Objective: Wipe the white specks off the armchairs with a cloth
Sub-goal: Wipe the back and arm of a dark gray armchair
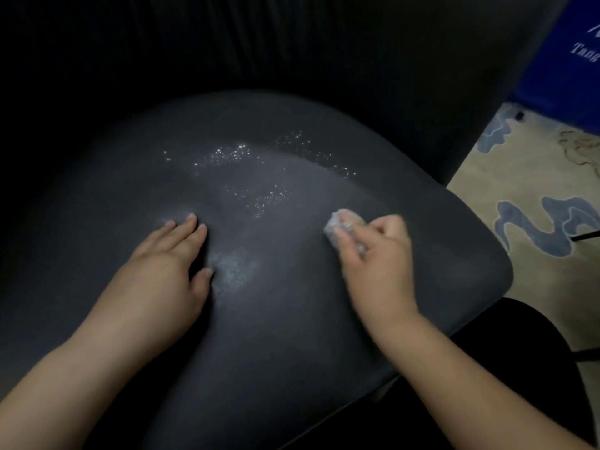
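Note:
A dark grey armchair seat cushion [292, 319] fills the view. White specks [233, 155] are scattered across its far middle, with another patch [269, 199] nearer and a pale smear [232, 271] beside my left thumb. My left hand [168, 264] rests flat on the cushion, fingers straight, pressing a dent into it. My right hand [380, 258] grips a small bunched grey-white cloth [339, 224] against the cushion, to the right of the specks. The right hand looks slightly blurred.
The armchair's black backrest [259, 43] curves round the far side of the seat. To the right lies a beige carpet with blue cloud patterns [535, 190] and a blue object with white lettering [571, 43]. A dark shape [519, 352] sits at the cushion's near right.

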{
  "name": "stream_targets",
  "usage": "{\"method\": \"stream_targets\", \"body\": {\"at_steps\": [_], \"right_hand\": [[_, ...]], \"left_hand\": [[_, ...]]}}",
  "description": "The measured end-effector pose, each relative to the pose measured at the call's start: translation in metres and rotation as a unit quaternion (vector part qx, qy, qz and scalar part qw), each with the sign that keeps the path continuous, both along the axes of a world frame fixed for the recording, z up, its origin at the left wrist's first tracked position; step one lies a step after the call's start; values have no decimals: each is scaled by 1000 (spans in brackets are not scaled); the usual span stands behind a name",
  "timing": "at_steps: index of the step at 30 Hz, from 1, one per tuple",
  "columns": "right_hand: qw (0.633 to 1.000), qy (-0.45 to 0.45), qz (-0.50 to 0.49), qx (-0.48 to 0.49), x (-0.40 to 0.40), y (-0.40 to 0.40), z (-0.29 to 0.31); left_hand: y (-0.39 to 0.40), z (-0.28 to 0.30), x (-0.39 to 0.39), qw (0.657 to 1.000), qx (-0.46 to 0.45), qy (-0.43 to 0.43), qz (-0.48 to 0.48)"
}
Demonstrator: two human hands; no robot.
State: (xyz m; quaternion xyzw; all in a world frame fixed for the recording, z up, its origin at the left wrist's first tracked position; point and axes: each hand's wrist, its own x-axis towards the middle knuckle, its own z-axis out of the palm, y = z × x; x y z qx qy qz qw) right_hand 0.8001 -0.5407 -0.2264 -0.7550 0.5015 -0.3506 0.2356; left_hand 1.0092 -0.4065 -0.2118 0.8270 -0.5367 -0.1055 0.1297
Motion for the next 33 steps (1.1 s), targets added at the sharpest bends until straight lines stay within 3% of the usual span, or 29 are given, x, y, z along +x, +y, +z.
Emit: {"method": "stream_targets", "body": {"at_steps": [4, 11, 16, 22, 24, 27, 29, 31, 33], "right_hand": [[982, 40, 172, -64, 20, 41, -4], [999, 0, 4, 36, 14, -43, -1], [976, 83, 177, -96, 41, -15, -2], [998, -16, -27, 56, 21, -110, 6], [999, -4, 35, 15, 40, -94, -1], [977, 39, 208, -41, 61, -71, -4], [985, -8, 169, 29, 55, -101, 3], [993, -43, 66, 85, 40, -136, 13], [995, -37, 30, 84, 38, -146, 12]], "left_hand": [[1, -2, -2, 1000, -12, 4, 10], [1, -3, -12, 999, 9, 10, 40], [-5, -4, -21, 997, 25, -16, 69], [-8, -6, -15, 997, 25, -36, 64], [-8, -7, -15, 997, 24, -34, 63], [-8, -8, -14, 997, 18, -24, 65], [-9, -9, -11, 998, 19, -25, 59], [-10, -10, -10, 998, 15, -23, 56], [-11, -12, -11, 998, 9, -14, 57]]}}
